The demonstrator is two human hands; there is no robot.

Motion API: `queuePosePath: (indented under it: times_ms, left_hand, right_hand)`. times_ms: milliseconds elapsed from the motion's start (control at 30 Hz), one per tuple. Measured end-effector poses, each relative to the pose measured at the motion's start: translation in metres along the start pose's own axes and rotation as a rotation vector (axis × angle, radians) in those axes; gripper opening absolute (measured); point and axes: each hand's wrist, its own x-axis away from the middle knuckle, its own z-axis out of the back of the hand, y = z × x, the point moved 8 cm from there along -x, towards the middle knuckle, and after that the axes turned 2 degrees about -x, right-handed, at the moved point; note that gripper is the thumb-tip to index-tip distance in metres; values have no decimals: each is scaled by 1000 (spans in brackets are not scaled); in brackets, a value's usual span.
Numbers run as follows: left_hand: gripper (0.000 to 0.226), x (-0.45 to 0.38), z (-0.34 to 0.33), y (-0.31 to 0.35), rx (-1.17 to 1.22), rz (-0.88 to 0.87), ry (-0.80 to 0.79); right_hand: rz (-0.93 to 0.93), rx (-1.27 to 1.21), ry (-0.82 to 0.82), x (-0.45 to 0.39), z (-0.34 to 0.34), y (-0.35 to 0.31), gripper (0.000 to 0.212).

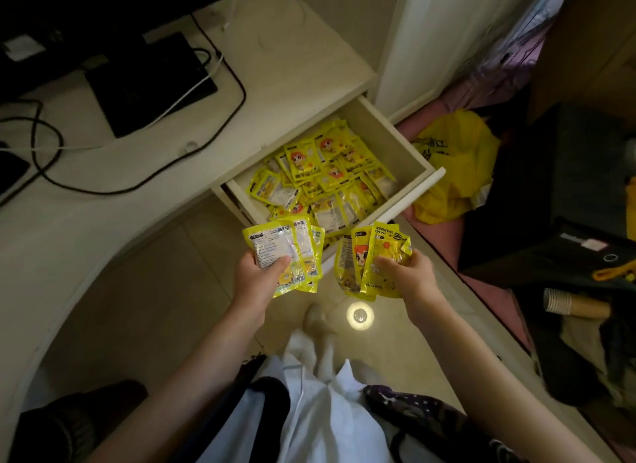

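Left hand (256,271) and right hand (411,273) each clamp fanned hand-warmer packets (285,252); open drawer (418,159) remains heaped, sorting seemingly barely begun.

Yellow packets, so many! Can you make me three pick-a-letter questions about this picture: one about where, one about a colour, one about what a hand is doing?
1. Where does the loose pile of packets lie?
A. on the desk top
B. in the drawer
C. on the floor

2. What colour is the plastic bag beside the drawer?
A. blue
B. red
C. yellow

3. What is the left hand doing?
A. gripping a bunch of packets
B. hanging free
C. pushing the drawer shut

1 B: the pile fills the pulled-out drawer.
2 C: the bag is yellow like the packets.
3 A: its thumb presses on a fanned bunch.
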Motion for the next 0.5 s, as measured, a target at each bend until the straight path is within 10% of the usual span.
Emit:
queuePosePath:
  times_ms: [500]
  left_hand:
    - [29, -72, -82, 55, 92, 61, 131]
  right_hand:
    - [6, 207, -150, -125, -10, -115, 30]
